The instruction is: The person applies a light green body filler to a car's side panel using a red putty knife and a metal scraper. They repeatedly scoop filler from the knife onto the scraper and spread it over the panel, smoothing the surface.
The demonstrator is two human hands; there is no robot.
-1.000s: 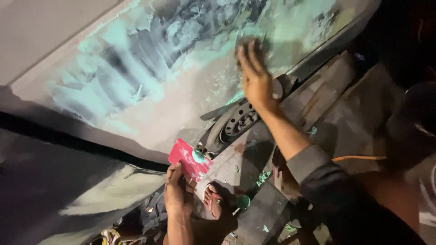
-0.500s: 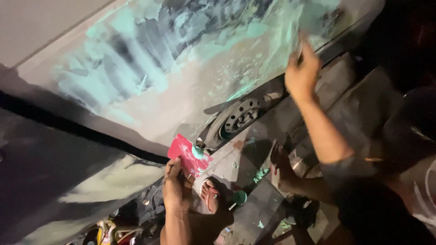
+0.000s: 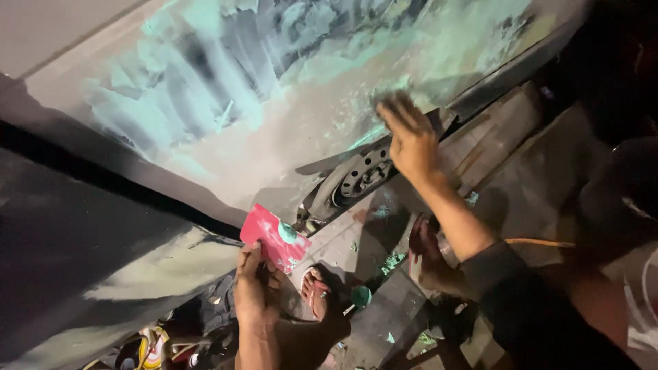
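Note:
A car body panel (image 3: 226, 151), smeared with pale green filler, fills the upper part of the view. My right hand (image 3: 411, 140) lies flat against the panel's lower right. Its fingers press a small dark sheet (image 3: 392, 103), blurred by motion, onto the surface. Lower down, my left hand (image 3: 255, 291) holds up a red flat card (image 3: 271, 236) by its bottom edge. The card carries a blob of green filler (image 3: 287, 233) and sits just off the panel's lower edge.
A car wheel (image 3: 363, 175) shows below the panel. A foot in a sandal (image 3: 319, 291) rests on the stained concrete floor (image 3: 521, 178) beside a small green lid (image 3: 361, 296). An orange cable (image 3: 541, 242) runs at right. Yellow clutter (image 3: 147, 342) lies at the bottom left.
My right hand slid right along the panel, then came back left and slightly lower. My left hand with the red card has stayed nearly still.

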